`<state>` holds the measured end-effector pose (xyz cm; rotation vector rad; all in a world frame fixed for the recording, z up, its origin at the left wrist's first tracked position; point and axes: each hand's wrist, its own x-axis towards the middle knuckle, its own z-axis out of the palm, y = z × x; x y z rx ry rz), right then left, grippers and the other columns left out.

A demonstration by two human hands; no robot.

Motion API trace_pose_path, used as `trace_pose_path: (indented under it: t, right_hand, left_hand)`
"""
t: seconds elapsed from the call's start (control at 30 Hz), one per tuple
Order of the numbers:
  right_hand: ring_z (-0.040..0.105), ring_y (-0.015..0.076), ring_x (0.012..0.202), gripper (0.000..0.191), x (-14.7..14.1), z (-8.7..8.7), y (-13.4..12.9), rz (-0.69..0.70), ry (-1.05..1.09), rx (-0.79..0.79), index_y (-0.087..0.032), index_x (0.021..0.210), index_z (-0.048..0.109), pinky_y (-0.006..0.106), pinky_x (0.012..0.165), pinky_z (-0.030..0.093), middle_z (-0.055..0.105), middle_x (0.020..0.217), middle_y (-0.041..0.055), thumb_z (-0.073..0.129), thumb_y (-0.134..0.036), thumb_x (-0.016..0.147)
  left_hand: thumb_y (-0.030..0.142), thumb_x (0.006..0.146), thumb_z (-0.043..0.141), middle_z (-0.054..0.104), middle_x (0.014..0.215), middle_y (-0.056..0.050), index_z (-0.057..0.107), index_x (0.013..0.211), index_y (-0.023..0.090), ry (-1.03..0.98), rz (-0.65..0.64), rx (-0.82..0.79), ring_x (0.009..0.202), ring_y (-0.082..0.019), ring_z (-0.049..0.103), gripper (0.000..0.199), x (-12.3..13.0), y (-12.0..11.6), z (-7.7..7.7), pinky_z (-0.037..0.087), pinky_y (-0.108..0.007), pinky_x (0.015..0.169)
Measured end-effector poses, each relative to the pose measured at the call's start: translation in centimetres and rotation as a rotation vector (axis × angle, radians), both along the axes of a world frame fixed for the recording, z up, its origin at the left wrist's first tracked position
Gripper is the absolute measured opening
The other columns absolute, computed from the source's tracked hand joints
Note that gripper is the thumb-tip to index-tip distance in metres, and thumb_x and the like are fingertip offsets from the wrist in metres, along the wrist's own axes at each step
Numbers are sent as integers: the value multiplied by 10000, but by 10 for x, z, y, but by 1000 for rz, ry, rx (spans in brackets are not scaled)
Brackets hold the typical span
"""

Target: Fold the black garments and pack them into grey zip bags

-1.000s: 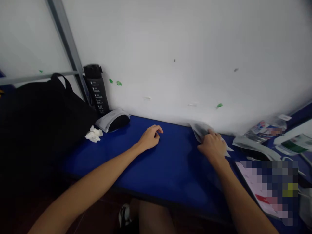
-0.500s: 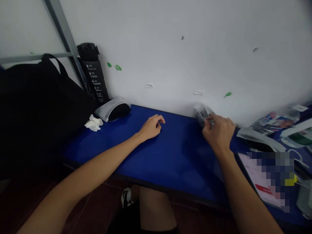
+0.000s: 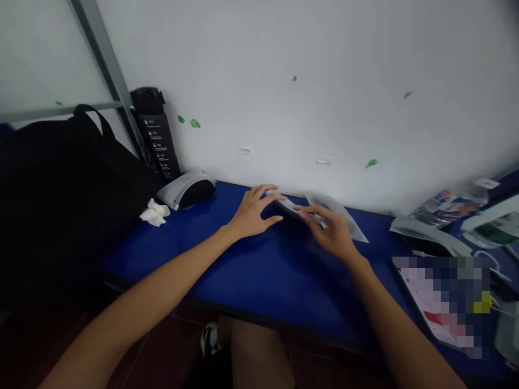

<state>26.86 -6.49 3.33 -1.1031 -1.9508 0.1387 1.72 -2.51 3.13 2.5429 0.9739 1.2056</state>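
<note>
A translucent, frosted plastic pouch (image 3: pixel 346 213) is in my right hand (image 3: pixel 333 232), its edge pinched between thumb and fingers. Its far part spreads out behind that hand, near the wall. The pouch's pale near edge is blurred and reaches toward my left hand (image 3: pixel 252 213). My left hand is open, thumb and fingers apart, with the fingertips at or right beside that edge; whether they touch it I cannot tell. Both hands are over the blue tabletop (image 3: pixel 243 275).
At left are a large black bag (image 3: pixel 60 205), a dark bottle (image 3: pixel 158 140), a zip pouch with something black inside (image 3: pixel 188 189) and a crumpled tissue (image 3: pixel 154 213). To the right lie another pouch (image 3: pixel 430 232), a plastic bottle (image 3: pixel 441 205) and a partly pixelated flat item (image 3: pixel 425 302).
My right hand has moved left with the pouch, toward the left hand. My left hand has spread its curled fingers near the pouch's edge. The view has shifted slightly.
</note>
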Motion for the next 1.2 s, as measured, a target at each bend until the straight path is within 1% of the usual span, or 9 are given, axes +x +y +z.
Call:
trace_pose_path:
  t: [0.1,0.2,0.27,0.37,0.57,0.77,0.87,0.97,1.2]
  right_hand:
    - [774,262,1022,142,-14,-4,-1,146,52,12,-272,1021,767,495,1068,562,821,1093,32,658,-361,1005]
    - [760,254,909,144,-16,-5,1,44,46,80,-264,931,767,449,906,614,811,960,45,739,-405,946]
    - [737,245,836,164,-12,-5,3,-15,37,115,-258,880,756,424,824,611,789,880,43,752,-414,931]
    - [730,235,823,159,-8,-4,4,5,9,110,-254,871,752,410,798,601,780,876,41,701,-374,962]
    - [727,224,827,121,-14,-11,4,129,-15,77,-255,924,771,388,768,602,781,901,45,683,-318,978]
    - [726,222,827,106,-20,-16,3,182,-37,88,-276,941,777,384,757,597,789,905,32,678,-268,980]
    - [715,223,812,124,-21,-12,2,130,-64,122,-266,910,745,391,770,569,775,881,32,651,-266,991]
    - [691,228,783,134,-15,-6,3,-17,-69,178,-260,891,711,402,770,531,744,829,32,631,-291,994]
    - [661,211,727,124,11,-6,14,-273,-39,267,-242,865,666,385,768,499,712,803,17,652,-318,963]
  left_hand:
    - [339,994,694,726,1203,-47,758,997,252,106,-66,4,1218,-266,593,109,1,1,3,384,-439,1110]
    - [241,1029,614,738,973,-37,721,916,210,153,-43,9,1011,-230,639,159,1,4,0,412,-401,994]
    - [188,1023,586,722,955,-51,700,906,191,153,18,37,980,-234,633,163,0,4,-1,418,-397,950]
    - [178,1008,585,701,941,-63,699,913,192,148,60,31,977,-247,626,149,-1,3,-1,429,-411,955]
    - [334,1025,640,728,1017,-56,748,993,230,135,-148,14,1033,-242,660,154,4,-2,-3,456,-404,996]
    - [283,1045,572,722,1001,-65,738,937,225,207,-151,60,1000,-241,652,207,9,-6,-4,458,-396,960]
    - [239,1041,539,722,1004,-74,722,901,216,257,-95,145,997,-249,638,232,9,-6,-1,444,-403,934]
    - [231,1038,533,732,995,-75,718,881,212,220,-22,179,992,-253,623,243,3,1,3,430,-419,923]
    - [214,998,589,737,939,-62,733,875,221,104,124,189,960,-250,612,189,-30,30,8,443,-420,909]
